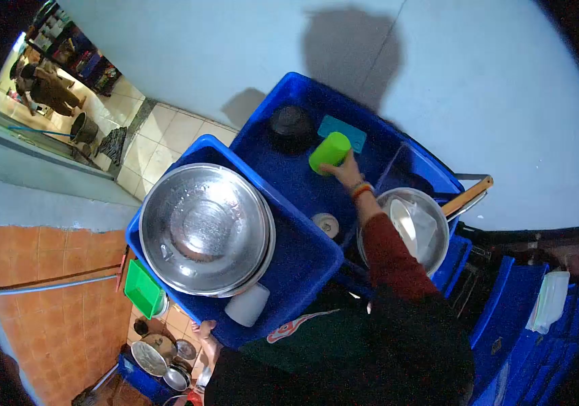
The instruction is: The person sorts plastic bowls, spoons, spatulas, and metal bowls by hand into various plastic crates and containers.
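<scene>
My right hand [345,170] reaches forward on a red-sleeved arm and grips a bright green plastic cup [330,152], tilted over the far blue tub [272,169]. Inside that tub lie a black bowl [291,122], a teal rectangular piece [341,132] and a small round white lid [325,224]. My left hand [203,331] shows only as a bit of skin below the near blue tub's [303,260] front edge; its fingers are hidden. The near tub carries a large steel basin [205,227] and a white cup [247,304].
A second steel basin [432,254] with white plastic items sits at my right, a wooden handle [467,195] beside it. Blue crates [506,318] stack at right. A green basket [142,287] and steel pots [161,358] lie low left. Another person [47,84] stands far off.
</scene>
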`<state>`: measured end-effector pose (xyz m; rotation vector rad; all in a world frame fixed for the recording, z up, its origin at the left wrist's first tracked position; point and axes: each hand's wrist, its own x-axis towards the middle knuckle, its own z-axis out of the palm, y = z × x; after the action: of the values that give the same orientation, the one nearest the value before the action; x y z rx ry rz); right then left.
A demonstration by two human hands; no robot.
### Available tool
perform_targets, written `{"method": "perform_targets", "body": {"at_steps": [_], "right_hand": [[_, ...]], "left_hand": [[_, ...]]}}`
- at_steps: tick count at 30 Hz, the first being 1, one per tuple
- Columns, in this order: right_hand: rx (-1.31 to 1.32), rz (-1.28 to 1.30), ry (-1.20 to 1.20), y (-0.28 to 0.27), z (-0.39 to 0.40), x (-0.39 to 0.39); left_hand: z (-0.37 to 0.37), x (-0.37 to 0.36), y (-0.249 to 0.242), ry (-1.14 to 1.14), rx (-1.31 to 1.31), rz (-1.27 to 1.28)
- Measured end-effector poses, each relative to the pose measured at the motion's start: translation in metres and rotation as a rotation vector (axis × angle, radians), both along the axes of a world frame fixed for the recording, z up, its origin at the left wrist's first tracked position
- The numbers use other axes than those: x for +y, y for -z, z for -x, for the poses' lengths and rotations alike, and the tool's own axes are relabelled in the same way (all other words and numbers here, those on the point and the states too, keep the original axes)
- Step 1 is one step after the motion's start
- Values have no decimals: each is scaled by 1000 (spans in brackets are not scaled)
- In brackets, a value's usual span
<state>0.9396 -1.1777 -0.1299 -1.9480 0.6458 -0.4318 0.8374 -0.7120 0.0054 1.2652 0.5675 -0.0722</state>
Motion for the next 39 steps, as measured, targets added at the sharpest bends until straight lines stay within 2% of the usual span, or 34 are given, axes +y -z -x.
{"method": "perform_targets", "body": {"at_steps": [2, 4, 6, 7, 9, 10, 11, 12, 14, 15, 17, 18, 19, 21, 22, 23, 25, 27, 29, 30, 32, 33, 35, 36, 37, 39], "right_hand": [[80, -1, 30, 29, -13, 6], [161, -6, 55, 33, -11, 8], [328, 339, 188, 29, -14, 12], [382, 428, 218, 19, -13, 12], [220, 472, 232, -47, 4, 25], [37, 479, 162, -90, 15, 36], [-160, 274, 78, -117, 20, 49], [-189, 249, -70, -160, 29, 75], [-67, 276, -633, -204, 49, 115], [-84, 465, -889, -202, 56, 130], [258, 659, -1164, -202, 69, 156], [212, 682, -1123, -198, 66, 170], [167, 707, -1083, -196, 63, 185], [91, 794, -1154, -196, 60, 212], [18, 876, -1208, -195, 58, 219], [13, 880, -1212, -181, 55, 221], [-163, 1088, -1097, -135, 46, 223], [-91, 1171, -1132, -133, 36, 222], [100, 1094, -1311, -144, 31, 227], [93, 1092, -1326, -149, 34, 228], [-177, 978, -1233, -162, 40, 223], [-178, 982, -1239, -175, 42, 225], [-102, 751, -1176, -205, 47, 230], [-188, 572, -1058, -212, 50, 228], [-188, 576, -1051, -217, 49, 224], [-66, 127, -655, -224, 44, 212]], "left_hand": [[-1, 0, 0, 6, 1, -3], [0, 1, -1, 10, 2, -7], [-1, 0, 0, 12, 6, -8], [0, -1, 1, 10, 2, -7], [2, -3, 2, 5, -2, -16], [5, -3, 3, -3, -3, -18], [6, -4, 2, -6, -7, -18], [7, -4, 2, -12, -10, -19], [6, -5, -1, -18, 0, -16], [5, -7, -3, -23, 13, -12], [5, -9, 0, -22, 19, -12], [5, -2, 13, 28, -105, -40], [6, -1, 13, 12, -106, -43], [6, -2, 13, 40, -106, 30], [8, 7, 28, 54, -109, 94], [7, 6, 25, 49, -112, 94], [4, -5, 13, 43, -153, 131], [1, -16, -5, 7, -112, 161], [0, -19, -12, 7, -155, 167], [3, -14, -7, -8, -153, 163], [3, -9, 9, 9, -78, 226], [5, -9, 9, 4, -79, 229], [4, -12, 9, 9, -110, 233], [3, -11, 10, 17, -113, 238], [5, -9, 13, 15, -83, 208], [5, -7, 13, 8, -55, 174]]}}
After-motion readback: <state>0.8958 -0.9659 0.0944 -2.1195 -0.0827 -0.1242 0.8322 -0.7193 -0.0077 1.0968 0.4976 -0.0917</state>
